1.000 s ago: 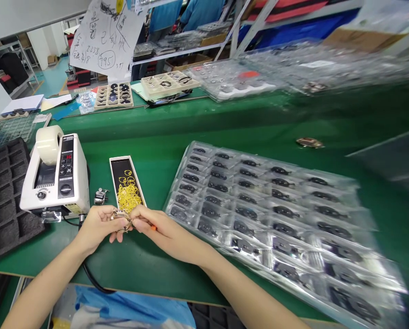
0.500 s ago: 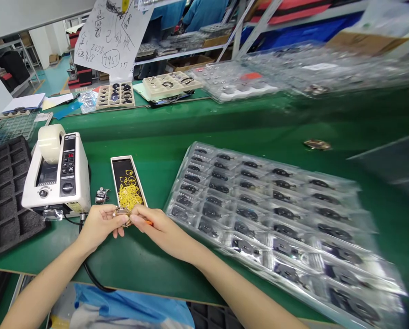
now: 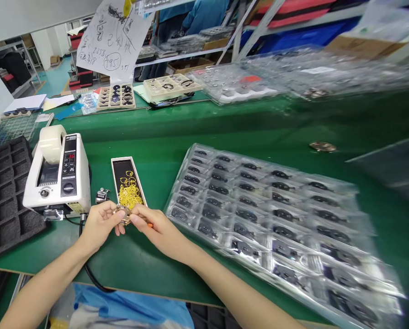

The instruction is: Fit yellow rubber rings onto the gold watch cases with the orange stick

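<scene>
Between my two hands is a small round metal part (image 3: 124, 215), rose-gold in tone, just in front of a narrow white box. My left hand (image 3: 99, 225) pinches its left side between thumb and fingers. My right hand (image 3: 156, 226) is closed at its right side around a thin tool with an orange piece (image 3: 150, 225) showing; its tip is too small to make out. Yellow rings (image 3: 130, 194) lie heaped in the white box (image 3: 114, 171). A small silver metal device (image 3: 102, 195) rests left of the box.
A white tape dispenser (image 3: 79, 160) stands at the left, beside a black foam tray (image 3: 17, 183). Clear plastic trays with black parts (image 3: 248, 213) cover the right. Another metal part (image 3: 322, 146) lies behind them. Compartment trays (image 3: 172, 86) line the back edge.
The metal part between my hands has tilted slightly, showing more of its round face. Both hands keep nearly the same place.
</scene>
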### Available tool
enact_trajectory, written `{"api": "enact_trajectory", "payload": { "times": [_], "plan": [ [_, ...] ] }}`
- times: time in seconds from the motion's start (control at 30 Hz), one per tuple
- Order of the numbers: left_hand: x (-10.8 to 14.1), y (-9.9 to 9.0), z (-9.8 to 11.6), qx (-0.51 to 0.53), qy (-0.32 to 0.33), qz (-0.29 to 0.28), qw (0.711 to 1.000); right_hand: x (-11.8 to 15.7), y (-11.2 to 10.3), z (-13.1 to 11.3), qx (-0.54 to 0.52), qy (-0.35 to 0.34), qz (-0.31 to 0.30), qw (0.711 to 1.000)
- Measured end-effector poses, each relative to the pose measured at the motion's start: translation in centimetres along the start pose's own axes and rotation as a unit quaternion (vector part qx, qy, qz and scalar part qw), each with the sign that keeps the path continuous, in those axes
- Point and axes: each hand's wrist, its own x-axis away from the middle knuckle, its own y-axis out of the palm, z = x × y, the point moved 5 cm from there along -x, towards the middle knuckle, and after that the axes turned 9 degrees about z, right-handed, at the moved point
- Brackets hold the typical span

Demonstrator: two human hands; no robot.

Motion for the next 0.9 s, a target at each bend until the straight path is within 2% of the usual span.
{"api": "enact_trajectory", "payload": {
  "times": [0.03, 0.1, 0.2, 0.27, 0.33, 0.43, 0.5, 0.53, 0.6, 0.67, 0.7, 0.8, 0.9],
  "plan": [
    [0.1, -0.2, 0.0, -0.029, 0.031, 0.018, 0.999, -0.1, 0.0, 0.1, -0.003, 0.014, 0.012, 1.0],
    [0.3, -0.8, 0.4, -0.117, 0.136, 0.069, 0.981, -0.1, -0.2, 0.4, -0.02, 0.062, 0.041, 0.997],
    [1.0, -0.7, 0.9, -0.258, 0.317, 0.101, 0.907, 0.1, 0.4, 0.8, -0.137, 0.157, 0.029, 0.978],
    [1.2, -0.2, 0.7, -0.321, 0.378, 0.084, 0.864, 0.3, 1.0, 0.9, -0.248, 0.205, 0.013, 0.947],
    [1.4, 0.2, 0.5, -0.355, 0.398, 0.07, 0.843, 0.5, 1.1, 1.0, -0.319, 0.232, 0.025, 0.918],
    [2.6, 0.4, 0.8, -0.331, 0.392, 0.076, 0.855, 0.5, 0.6, 1.2, -0.338, 0.234, 0.055, 0.91],
    [3.8, -0.7, 0.8, -0.269, 0.348, 0.135, 0.888, 0.5, -0.1, 1.1, -0.309, 0.212, 0.08, 0.924],
    [4.5, -1.7, 0.6, -0.218, 0.301, 0.176, 0.912, 0.5, -0.5, 0.9, -0.287, 0.197, 0.093, 0.933],
    [5.5, -4.4, -0.7, -0.073, 0.165, 0.257, 0.95, 0.5, -1.1, 0.7, -0.243, 0.173, 0.114, 0.948],
    [6.0, -6.8, -1.9, 0.052, 0.057, 0.3, 0.951, 0.6, -1.2, 0.6, -0.214, 0.162, 0.122, 0.955],
    [6.1, -7.9, -2.1, 0.084, 0.033, 0.312, 0.946, 0.6, -1.2, 0.6, -0.208, 0.162, 0.121, 0.957],
    [5.7, -10.5, -1.0, 0.073, 0.054, 0.351, 0.932, 0.8, -0.9, 0.7, -0.202, 0.171, 0.117, 0.957],
    [5.6, -11.3, 1.4, 0.028, 0.115, 0.386, 0.915, 0.8, -0.9, 0.8, -0.202, 0.181, 0.115, 0.956]
  ]
}}
